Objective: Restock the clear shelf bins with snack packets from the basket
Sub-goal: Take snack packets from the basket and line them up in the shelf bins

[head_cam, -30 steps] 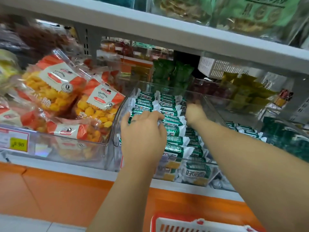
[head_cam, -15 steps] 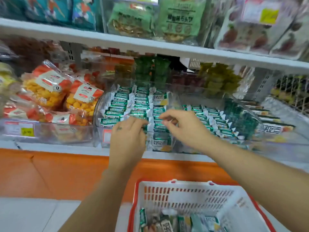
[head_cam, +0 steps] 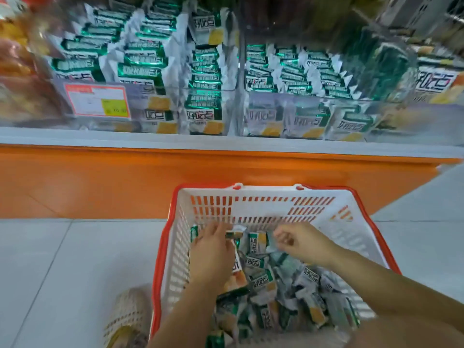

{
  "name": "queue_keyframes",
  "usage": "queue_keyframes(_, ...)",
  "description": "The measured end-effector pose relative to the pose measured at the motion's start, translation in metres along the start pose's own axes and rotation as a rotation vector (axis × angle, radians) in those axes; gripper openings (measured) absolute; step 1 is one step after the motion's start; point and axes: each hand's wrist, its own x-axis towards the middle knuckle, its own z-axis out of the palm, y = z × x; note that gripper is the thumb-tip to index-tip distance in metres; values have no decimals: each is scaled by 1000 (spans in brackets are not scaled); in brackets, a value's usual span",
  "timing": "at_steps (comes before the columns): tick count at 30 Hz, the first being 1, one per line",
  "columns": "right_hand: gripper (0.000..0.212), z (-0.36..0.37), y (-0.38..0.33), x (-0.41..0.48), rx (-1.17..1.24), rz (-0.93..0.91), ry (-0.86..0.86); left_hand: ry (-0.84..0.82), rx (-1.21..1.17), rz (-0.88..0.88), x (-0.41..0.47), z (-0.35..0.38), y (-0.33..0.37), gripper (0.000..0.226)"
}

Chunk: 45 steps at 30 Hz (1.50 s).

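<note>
Down on the pale tiled floor (head_cam: pixel 62 272) sits a white basket (head_cam: pixel 263 209) with a red rim, holding a loose heap of green-and-white snack packets (head_cam: pixel 261 280). Both forearms reach into it. The left hand (head_cam: pixel 213 254) lies palm down on the heap; whether it grasps a packet cannot be told. The right hand (head_cam: pixel 305 243) hovers just over the heap, fingers loosely curled, nothing seen in them. Beyond the orange shelf base (head_cam: pixel 100 187), two clear bins (head_cam: pixel 288 116) side by side hold upright rows of shelved packets (head_cam: pixel 140 71); a price label (head_cam: pixel 96 100) fronts the left bin.
</note>
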Motion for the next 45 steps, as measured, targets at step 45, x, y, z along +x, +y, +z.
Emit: queue_keyframes(45,45,-181,-209,-63,812,-167,14,67,-297,380,-38,-269,110,42)
